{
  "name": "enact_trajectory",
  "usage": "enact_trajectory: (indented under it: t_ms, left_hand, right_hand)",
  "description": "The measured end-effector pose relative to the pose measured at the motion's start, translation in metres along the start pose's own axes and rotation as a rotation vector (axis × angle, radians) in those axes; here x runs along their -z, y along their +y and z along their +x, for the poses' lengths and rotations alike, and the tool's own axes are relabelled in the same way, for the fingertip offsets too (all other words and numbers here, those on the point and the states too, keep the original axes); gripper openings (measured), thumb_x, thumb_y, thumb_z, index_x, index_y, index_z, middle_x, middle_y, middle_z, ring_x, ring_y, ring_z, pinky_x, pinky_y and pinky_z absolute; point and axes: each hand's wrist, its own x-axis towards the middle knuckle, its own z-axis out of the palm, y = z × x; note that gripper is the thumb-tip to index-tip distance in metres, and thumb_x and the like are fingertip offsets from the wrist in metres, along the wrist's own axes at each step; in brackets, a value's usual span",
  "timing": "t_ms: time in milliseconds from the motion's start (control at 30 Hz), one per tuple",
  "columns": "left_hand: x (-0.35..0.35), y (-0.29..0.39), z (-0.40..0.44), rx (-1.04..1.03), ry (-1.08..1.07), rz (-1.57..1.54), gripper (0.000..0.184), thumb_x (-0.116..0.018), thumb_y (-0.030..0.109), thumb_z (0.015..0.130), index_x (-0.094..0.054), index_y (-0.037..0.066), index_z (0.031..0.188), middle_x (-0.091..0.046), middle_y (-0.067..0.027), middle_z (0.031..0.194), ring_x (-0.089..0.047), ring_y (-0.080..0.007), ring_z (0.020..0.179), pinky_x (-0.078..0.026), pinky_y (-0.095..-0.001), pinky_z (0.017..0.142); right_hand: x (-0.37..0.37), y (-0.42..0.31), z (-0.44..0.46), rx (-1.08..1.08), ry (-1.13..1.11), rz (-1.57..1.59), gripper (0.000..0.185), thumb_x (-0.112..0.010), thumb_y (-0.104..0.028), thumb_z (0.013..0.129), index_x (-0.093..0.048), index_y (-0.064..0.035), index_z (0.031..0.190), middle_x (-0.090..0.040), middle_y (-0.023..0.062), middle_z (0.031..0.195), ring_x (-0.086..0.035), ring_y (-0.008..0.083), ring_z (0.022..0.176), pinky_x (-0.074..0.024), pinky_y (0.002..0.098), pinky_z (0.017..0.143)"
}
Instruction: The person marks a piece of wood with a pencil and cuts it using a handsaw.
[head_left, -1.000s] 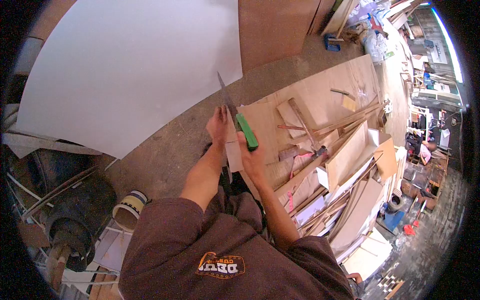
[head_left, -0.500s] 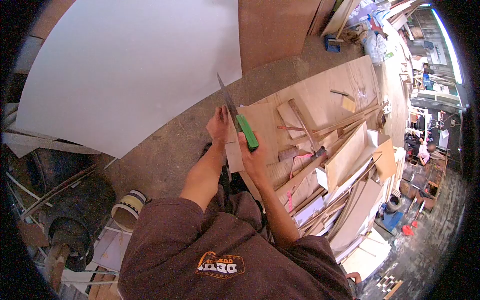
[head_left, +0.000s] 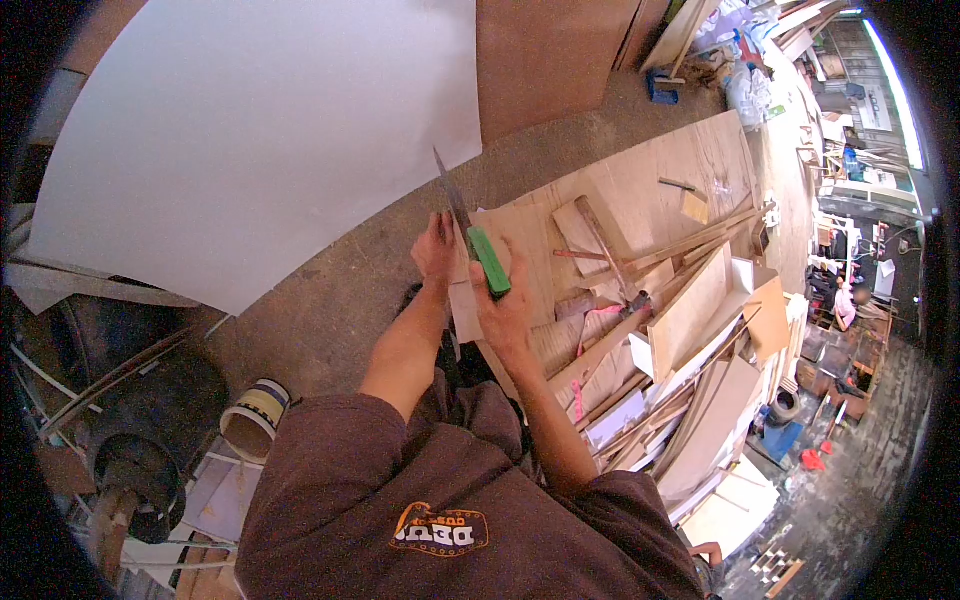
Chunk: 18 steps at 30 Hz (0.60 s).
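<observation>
My right hand [head_left: 507, 318] is wrapped round the green handle [head_left: 490, 262] of a handsaw, whose blade [head_left: 455, 197] points up and away from me. Under the saw is a thin wooden board [head_left: 466, 312] at the near-left end of the work surface. My left hand [head_left: 436, 246] is closed on the board's left edge, just left of the blade; its fingertips are partly hidden. A hammer [head_left: 605, 240] lies to the right among offcuts, beyond my right hand.
Wood strips and an open box-like piece [head_left: 692, 310] are piled on the right of the plywood top [head_left: 690, 150]. A large white sheet [head_left: 270, 130] stands at the left. A bucket [head_left: 256, 420] and a dark metal drum [head_left: 150, 440] stand lower left.
The saw handle has shifted slightly left, and some fingers of my right hand have lifted a little on its right side. My left hand stays in place.
</observation>
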Motion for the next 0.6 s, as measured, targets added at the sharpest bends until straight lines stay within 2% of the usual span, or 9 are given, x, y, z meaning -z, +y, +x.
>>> enact_trajectory:
  t_ms: [33,100,200,333,433,500,600]
  left_hand:
    - [-0.001,-0.001,0.0,-0.001,-0.002,-0.001,0.033,-0.044,0.044,0.097,-0.056,0.013,0.091,-0.062,-0.0191,0.064,-0.061,-0.0425,0.061,-0.045,-0.0525,0.051]
    - [-0.003,-0.002,0.0,-0.052,0.045,-0.012,0.032,-0.043,0.043,0.098,-0.056,0.014,0.092,-0.062,-0.0191,0.063,-0.061,-0.0418,0.058,-0.045,-0.0518,0.049]
    - [-0.008,-0.006,0.002,-0.019,0.004,0.037,0.032,-0.041,0.042,0.099,-0.055,0.014,0.094,-0.06,-0.0195,0.06,-0.06,-0.0415,0.055,-0.045,-0.0514,0.048]
    - [-0.022,-0.018,0.004,0.025,-0.026,0.151,0.032,-0.039,0.042,0.099,-0.054,0.014,0.095,-0.06,-0.0201,0.06,-0.06,-0.0417,0.055,-0.045,-0.0519,0.048]
    - [-0.025,-0.022,0.002,-0.001,-0.067,0.079,0.033,-0.037,0.042,0.1,-0.052,0.014,0.095,-0.06,-0.0203,0.059,-0.06,-0.0423,0.056,-0.045,-0.0521,0.049]
    - [-0.029,-0.021,-0.001,-0.014,-0.011,0.044,0.033,-0.035,0.042,0.1,-0.051,0.013,0.095,-0.06,-0.0204,0.06,-0.06,-0.0424,0.056,-0.045,-0.0524,0.049]
    - [-0.033,-0.025,0.003,-0.003,-0.04,0.009,0.033,-0.035,0.042,0.1,-0.051,0.013,0.095,-0.06,-0.0205,0.06,-0.06,-0.0426,0.057,-0.046,-0.0528,0.05]
  right_hand:
    - [0.0,0.007,0.001,-0.001,0.002,-0.001,0.032,-0.061,-0.026,0.094,-0.058,-0.0009,0.114,-0.057,0.0085,0.085,-0.051,0.0129,0.077,-0.0451,0.0295,0.069]
    - [0.0,0.024,0.005,0.138,-0.133,-0.085,0.038,-0.06,-0.021,0.095,-0.053,-0.0016,0.127,-0.061,0.0131,0.103,-0.056,0.0147,0.092,-0.0462,0.0291,0.082]
    - [0.0,0.027,0.0,0.154,-0.148,-0.022,0.036,-0.059,-0.018,0.095,-0.054,-0.0009,0.125,-0.062,0.0134,0.109,-0.058,0.0161,0.1,-0.0452,0.029,0.088]
    - [-0.005,0.026,0.001,0.065,-0.152,0.047,0.035,-0.059,-0.018,0.095,-0.054,-0.0004,0.125,-0.063,0.0129,0.113,-0.058,0.0175,0.103,-0.0449,0.0299,0.09]
    - [-0.006,0.021,0.005,0.125,-0.084,0.079,0.033,-0.058,-0.016,0.095,-0.055,-0.0002,0.124,-0.062,0.012,0.115,-0.057,0.0178,0.106,-0.0442,0.03,0.092]
    - [-0.003,0.015,0.003,0.101,-0.092,0.045,0.032,-0.058,-0.015,0.095,-0.055,0.0,0.123,-0.062,0.0118,0.116,-0.056,0.0173,0.109,-0.0435,0.0296,0.093]
    - [-0.001,0.019,0.003,0.159,-0.077,0.093,0.032,-0.058,-0.015,0.095,-0.055,-0.0002,0.124,-0.062,0.0116,0.115,-0.056,0.0166,0.107,-0.0438,0.0292,0.092]
